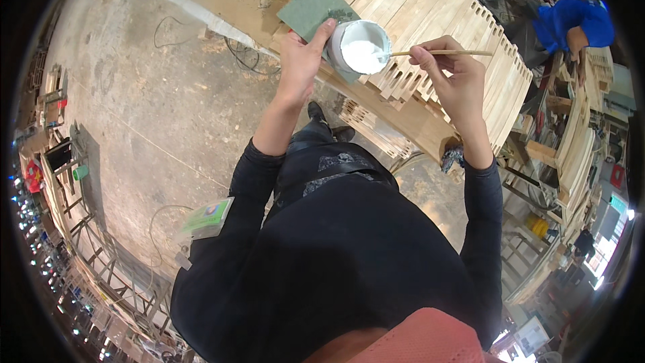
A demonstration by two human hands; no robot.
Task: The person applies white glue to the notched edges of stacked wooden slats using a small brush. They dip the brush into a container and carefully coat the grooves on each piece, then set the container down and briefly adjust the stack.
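Here, holding a cup (366, 31) of white paste (361, 58) and a stick (476, 52).
Clasping cup and green sheet (314, 5) with left hand (304, 59), left of wooden slats (430, 10); pinching stick with right hand (460, 79), tip inside cup.

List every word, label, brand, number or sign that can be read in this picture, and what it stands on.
None reads clearly enough to quote.
Green-and-white rectangular badge by the black cloth left sleeve: print too small and blurred.
White round tub in the left hand: no lettering seen.
Thin wooden stick in the right hand: none seen.
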